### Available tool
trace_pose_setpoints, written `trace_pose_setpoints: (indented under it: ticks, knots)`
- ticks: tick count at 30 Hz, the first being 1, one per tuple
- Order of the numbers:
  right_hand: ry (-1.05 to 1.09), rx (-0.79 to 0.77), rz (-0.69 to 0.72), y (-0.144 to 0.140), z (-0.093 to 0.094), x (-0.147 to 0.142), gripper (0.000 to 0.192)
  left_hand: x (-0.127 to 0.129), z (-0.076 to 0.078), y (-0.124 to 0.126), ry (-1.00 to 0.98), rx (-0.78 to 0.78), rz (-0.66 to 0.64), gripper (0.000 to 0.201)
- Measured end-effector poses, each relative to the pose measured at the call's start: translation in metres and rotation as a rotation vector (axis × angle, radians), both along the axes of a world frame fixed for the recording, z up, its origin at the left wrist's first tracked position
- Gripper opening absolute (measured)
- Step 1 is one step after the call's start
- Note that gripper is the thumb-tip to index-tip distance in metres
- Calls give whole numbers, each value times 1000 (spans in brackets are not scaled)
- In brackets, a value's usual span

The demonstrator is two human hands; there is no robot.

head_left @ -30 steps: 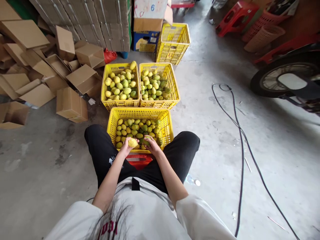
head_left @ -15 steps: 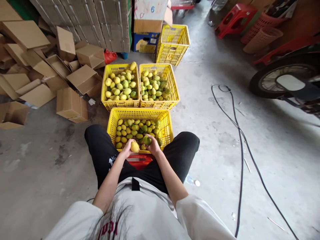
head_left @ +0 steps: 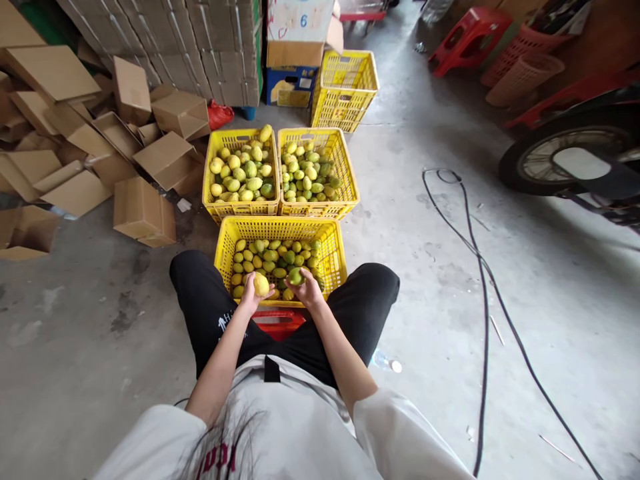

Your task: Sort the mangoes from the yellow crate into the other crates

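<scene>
While over near crate [head_left: 330, 257] | left hand [head_left: 250, 299]: yellow fruit [head_left: 261, 285] | right hand [head_left: 309, 291]: green fruit [head_left: 296, 275]

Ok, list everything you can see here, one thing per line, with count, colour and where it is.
yellow plastic crates of fruit: three, yellow; one between the knees, two side by side beyond it
empty yellow plastic crate: one, far centre
yellow-green oval fruits: many, in the three crates
brown cardboard boxes: many, heaped on the left
black cable: one, on the grey floor, right
wheel: one, black, far right
red plastic stool: one, top right
left hand: holds a yellow fruit
right hand: holds a green fruit
</scene>
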State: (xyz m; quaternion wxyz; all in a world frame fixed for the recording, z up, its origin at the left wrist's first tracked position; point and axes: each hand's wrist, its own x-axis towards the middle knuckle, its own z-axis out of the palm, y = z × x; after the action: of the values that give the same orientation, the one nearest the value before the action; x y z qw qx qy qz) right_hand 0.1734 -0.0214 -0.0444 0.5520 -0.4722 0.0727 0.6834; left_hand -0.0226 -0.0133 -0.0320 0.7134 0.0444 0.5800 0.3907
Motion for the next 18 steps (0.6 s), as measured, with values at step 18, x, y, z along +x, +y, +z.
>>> trace_pose_setpoints:
  ticks: [18]
  knots:
    - [-204, -74, 422, -11, -14, -3, 47, 5, 3, -21, 130, 110, -330, 38]
